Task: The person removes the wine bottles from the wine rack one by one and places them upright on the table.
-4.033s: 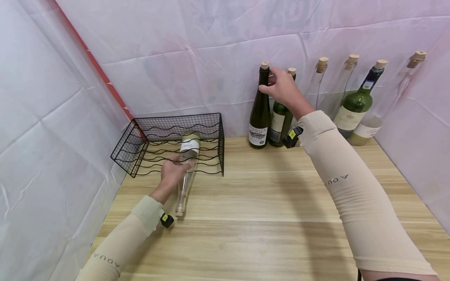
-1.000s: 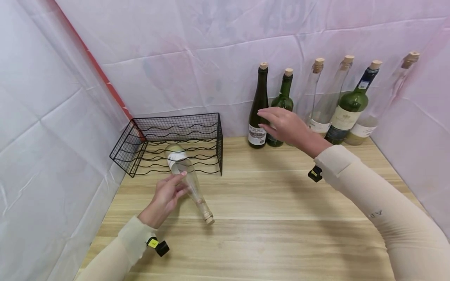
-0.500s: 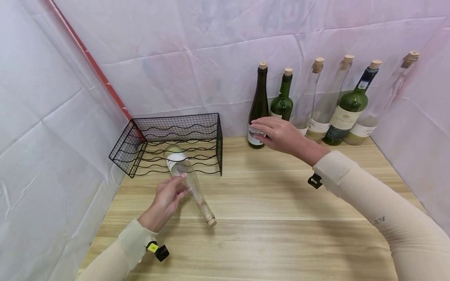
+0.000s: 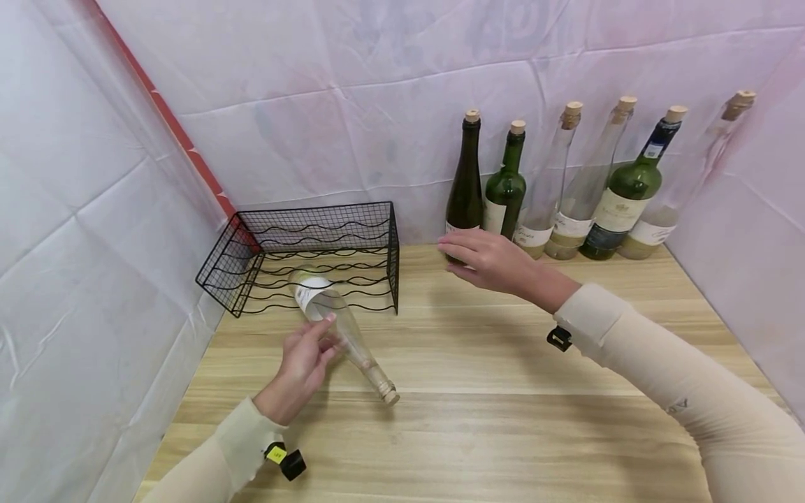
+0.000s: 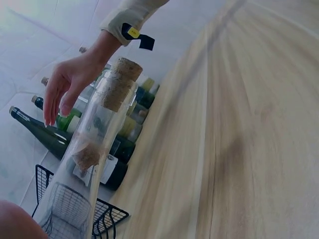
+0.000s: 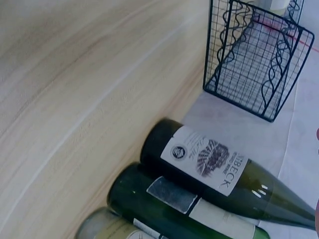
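Observation:
My left hand (image 4: 302,363) grips a clear glass wine bottle (image 4: 352,335) round its body. The bottle slants across the black wire wine rack (image 4: 395,258), its labelled base over the rack's wavy wires and its corked neck pointing towards me and to the right. In the left wrist view its cork (image 5: 122,79) is close to the camera. My right hand (image 4: 497,262) hovers with extended fingers in front of the dark wine bottle (image 4: 465,181), covering part of its label; it holds nothing. The right wrist view shows that label (image 6: 204,159) whole.
Beside the dark bottle stand a green wine bottle (image 4: 505,188), clear bottles (image 4: 534,234) and another green bottle (image 4: 629,185), all corked, in a row along the white cloth wall (image 4: 402,98). The wooden table (image 4: 472,419) stretches in front.
My right hand has left the dark bottle's neck and come down before its label. The clear bottle, still in my left hand, has swung its neck to the right and its base leftward.

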### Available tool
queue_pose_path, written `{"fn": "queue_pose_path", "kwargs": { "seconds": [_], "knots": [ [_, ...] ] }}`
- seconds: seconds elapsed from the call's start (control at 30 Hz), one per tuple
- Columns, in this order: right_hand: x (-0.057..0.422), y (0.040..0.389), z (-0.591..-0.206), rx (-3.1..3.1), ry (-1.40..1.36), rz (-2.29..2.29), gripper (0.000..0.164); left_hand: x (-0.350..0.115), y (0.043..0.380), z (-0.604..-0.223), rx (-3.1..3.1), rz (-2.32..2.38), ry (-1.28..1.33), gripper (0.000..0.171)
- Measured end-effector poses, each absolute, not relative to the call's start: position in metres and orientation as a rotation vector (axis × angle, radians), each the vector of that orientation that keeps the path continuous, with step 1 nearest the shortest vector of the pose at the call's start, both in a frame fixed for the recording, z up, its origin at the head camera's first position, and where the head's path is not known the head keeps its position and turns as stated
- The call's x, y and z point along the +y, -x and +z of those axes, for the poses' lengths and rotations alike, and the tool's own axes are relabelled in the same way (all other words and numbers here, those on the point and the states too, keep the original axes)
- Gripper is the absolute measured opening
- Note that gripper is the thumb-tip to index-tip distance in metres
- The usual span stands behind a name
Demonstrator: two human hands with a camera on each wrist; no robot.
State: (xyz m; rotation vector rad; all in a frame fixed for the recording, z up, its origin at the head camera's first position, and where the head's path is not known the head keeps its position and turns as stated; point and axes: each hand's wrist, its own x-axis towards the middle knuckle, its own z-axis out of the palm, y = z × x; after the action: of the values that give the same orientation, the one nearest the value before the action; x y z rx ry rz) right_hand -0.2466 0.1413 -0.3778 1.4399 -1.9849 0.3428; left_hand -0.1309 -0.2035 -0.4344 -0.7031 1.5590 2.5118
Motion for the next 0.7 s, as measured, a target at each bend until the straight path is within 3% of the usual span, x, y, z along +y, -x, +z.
{"fn": "queue_pose_path", "kwargs": {
  "seconds": [0.23,0.5,0.7],
  "knots": [
    [0.133,0.239,-0.385,-1.935,-1.480,0.338,0.047,-0.201,0.123,-0.431,1.507,2.559,0.708,0.051],
    [0.118,0.227,-0.397,-1.872,-1.588,0.380,0.053,-0.198,0.113,-0.422,1.402,2.653,0.723,0.032],
    [0.109,0.219,-0.402,-1.840,-1.638,0.381,0.054,-0.198,0.109,-0.414,1.281,2.720,0.724,0.035]
  ]
}}
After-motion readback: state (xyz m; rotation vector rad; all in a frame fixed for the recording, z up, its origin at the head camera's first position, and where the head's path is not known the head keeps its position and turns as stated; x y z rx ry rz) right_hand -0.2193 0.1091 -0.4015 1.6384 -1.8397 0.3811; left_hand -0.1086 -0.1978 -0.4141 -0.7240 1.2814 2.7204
